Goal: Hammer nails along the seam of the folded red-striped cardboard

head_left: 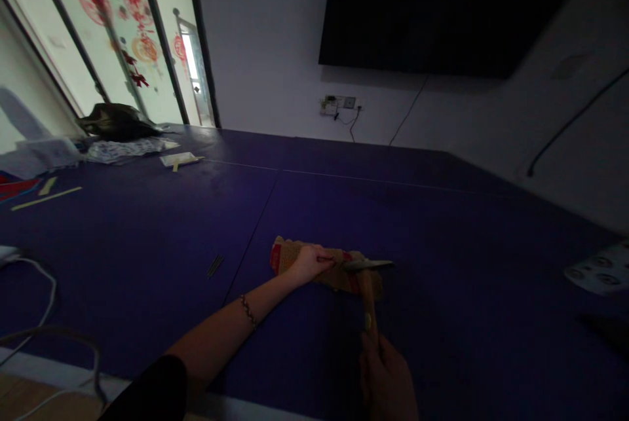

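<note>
A brown, coarse-textured piece with red patches (293, 255) lies on a purple surface (162, 224), slightly right of center and in front of me, as I follow the work through the head camera. My left hand (310, 264) rests on it, thumb and fingers drawn together near its middle; I cannot tell whether a small object is pinched between them. My right hand (388, 372) is closed around the wooden handle of a hammer (369, 303), whose metal head sits over the right end of the brown piece, though whether the two touch is unclear from here. A bracelet (247, 311) circles the left wrist. Left of that forearm, a few thin dark rods (215, 266) lie together beside a seam in the surface. Farther left are pale yellow strips (46, 198), a white tray (171, 160) and a dark bag (118, 121); at the right edge lies a patterned sheet (602, 270). Beyond, sockets (339, 104) and a large black screen (442, 8) are mounted on the wall (260, 48), beside glass panels with red decorations (98, 2).
</note>
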Tool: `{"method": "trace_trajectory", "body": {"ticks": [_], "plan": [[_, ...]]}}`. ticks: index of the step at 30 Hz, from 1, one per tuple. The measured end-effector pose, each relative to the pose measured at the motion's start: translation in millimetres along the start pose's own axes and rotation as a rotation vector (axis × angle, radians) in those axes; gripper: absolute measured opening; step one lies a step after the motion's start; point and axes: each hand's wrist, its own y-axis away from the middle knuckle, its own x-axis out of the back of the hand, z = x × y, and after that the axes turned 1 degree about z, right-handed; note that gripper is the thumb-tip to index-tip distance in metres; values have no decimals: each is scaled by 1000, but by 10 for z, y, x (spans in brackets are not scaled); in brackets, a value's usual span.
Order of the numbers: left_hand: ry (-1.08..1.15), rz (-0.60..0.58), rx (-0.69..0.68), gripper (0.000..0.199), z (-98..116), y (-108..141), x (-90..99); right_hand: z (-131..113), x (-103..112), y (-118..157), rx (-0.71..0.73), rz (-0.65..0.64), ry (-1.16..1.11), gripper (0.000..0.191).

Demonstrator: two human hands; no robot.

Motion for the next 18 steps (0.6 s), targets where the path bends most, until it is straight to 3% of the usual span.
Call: {"method": "trace_trajectory", "body": {"ticks": [10, 18], "plan": [[-39, -8, -26, 10, 32, 7, 4, -150, -14, 41, 3, 8, 63, 51], [-70, -50, -24, 26, 58, -14, 9, -224, -43, 81, -21, 34, 40, 50]]}}
